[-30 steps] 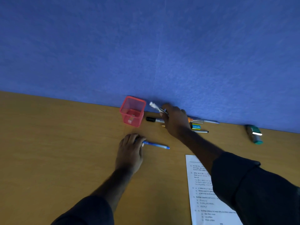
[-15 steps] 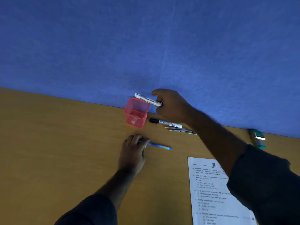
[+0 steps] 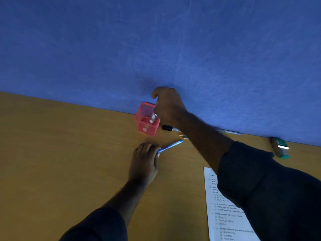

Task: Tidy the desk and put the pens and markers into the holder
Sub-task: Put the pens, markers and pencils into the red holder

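One white marker (image 3: 153, 117) near-upright, tip down inside holder (image 3: 146, 119).

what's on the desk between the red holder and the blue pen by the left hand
Nothing: in the head view only bare desk separates the red holder from the blue pen. The black marker lies right of that stretch.

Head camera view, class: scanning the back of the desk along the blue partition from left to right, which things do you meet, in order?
Red mesh pen holder → black-capped white marker → light blue pen lying against the partition → green and white stapler-like object. The pencils are partly hidden by the right forearm, so they are left out.
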A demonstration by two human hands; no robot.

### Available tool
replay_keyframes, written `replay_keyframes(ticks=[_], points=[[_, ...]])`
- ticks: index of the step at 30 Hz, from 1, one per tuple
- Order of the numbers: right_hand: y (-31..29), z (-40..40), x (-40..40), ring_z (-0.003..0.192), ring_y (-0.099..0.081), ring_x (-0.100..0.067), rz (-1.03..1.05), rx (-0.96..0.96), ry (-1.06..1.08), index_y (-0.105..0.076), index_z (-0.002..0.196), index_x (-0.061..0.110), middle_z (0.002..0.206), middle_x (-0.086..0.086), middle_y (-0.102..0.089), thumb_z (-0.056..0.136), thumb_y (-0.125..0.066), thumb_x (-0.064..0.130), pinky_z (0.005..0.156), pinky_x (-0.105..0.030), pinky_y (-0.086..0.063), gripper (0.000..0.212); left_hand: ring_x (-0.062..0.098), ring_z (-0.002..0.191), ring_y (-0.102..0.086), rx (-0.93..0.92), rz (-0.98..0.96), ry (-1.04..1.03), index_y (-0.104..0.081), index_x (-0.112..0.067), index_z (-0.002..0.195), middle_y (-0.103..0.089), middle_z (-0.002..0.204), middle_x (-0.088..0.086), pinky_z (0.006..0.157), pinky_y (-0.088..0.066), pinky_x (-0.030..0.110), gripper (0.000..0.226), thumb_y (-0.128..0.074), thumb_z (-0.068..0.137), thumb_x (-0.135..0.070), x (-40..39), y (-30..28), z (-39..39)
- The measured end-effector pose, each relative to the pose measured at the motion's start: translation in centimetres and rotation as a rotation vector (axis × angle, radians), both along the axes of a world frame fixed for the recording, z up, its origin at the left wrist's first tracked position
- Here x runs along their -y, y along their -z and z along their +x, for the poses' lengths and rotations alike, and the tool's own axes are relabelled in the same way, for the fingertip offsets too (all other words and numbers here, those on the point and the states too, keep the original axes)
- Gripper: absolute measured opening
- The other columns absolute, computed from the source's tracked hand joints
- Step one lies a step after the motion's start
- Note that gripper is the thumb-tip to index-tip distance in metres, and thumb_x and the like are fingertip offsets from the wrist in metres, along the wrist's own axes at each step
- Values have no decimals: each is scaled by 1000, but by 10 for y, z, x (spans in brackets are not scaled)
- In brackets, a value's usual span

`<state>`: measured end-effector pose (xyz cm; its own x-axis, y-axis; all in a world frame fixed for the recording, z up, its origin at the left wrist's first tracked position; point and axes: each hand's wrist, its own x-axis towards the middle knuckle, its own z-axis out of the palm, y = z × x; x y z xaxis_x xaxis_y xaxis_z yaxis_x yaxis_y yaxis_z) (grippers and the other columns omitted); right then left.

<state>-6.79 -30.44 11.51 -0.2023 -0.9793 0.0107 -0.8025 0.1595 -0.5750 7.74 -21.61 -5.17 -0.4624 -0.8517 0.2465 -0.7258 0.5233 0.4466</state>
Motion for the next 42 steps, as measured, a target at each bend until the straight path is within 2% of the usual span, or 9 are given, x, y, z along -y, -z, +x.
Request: replay_keyframes(ticks=[7,11,14,17,19,23,31,38,42], points=[[6,8,-7,87,-63,-29,8,15,-48,-65,99,12,92,-9,-65,76,-62,1,68,-28,-47,26,20,100,-52,-2,-18,3,-65,-25,105,-57,102,-5,87,-44,36,21,-54,88,-19,-1,0,0],[11,0,-18,94,-63,-24,-51,106,-2,-63,110,16,102,-7,-67,80,-72,25,78,-33,-51,33,20,100,-52,-9,-11,-3,-64,-26,104,-57,102,-5,87,-44,36,23,-54,86,-16,0,0,0],[18,-10,-42,89,-61,-13,-293,123,159,-64,109,15,99,-1,-67,85,-65,46,74,-27,-47,39,19,99,-51,-36,-8,-2,-63,-25,105,-57,103,-5,87,-42,34,24,-61,86,-11,-2,-1,1],[47,-18,-81,81,-58,-15,-477,-36,214,-64,93,14,88,-1,-65,91,-59,31,69,-30,-46,18,20,99,-51,-44,-9,6,-59,-24,106,-58,105,-4,86,-44,35,23,-56,88,-12,-2,-2,1],[73,-17,-107,83,-58,-20,-350,-151,110,-64,91,13,87,-4,-64,88,-60,17,70,-33,-47,7,21,100,-52,-49,-9,9,-58,-24,108,-58,107,-3,86,-45,37,23,-50,88,-15,-2,-2,1],[107,-4,-133,100,-56,-21,27,-255,-204,-60,116,20,104,-2,-67,89,-57,25,85,-36,-46,28,23,102,-53,-53,-12,31,-57,-22,112,-57,111,1,86,-46,38,26,-46,89,-19,-3,-2,3],[105,-22,-132,78,-58,-18,9,-324,-140,-63,104,20,83,1,-66,93,-51,17,79,-38,-49,16,20,118,-51,-77,44,-18,-49,-19,135,-54,132,2,95,-47,41,49,-65,89,-26,-1,-1,1],[78,-43,-118,59,-55,-16,-168,55,128,-52,104,22,73,2,-60,98,-47,32,49,-32,-40,13,25,123,-52,10,55,-71,-51,-10,136,-56,133,7,103,-44,42,55,-61,89,-37,0,1,-2],[52,-35,-95,73,-55,-17,-360,136,113,-50,101,25,80,9,-57,96,-46,29,68,-40,-44,7,27,125,-52,48,51,-71,-57,-9,130,-58,134,8,104,-43,42,49,-48,91,-37,2,5,-3]])
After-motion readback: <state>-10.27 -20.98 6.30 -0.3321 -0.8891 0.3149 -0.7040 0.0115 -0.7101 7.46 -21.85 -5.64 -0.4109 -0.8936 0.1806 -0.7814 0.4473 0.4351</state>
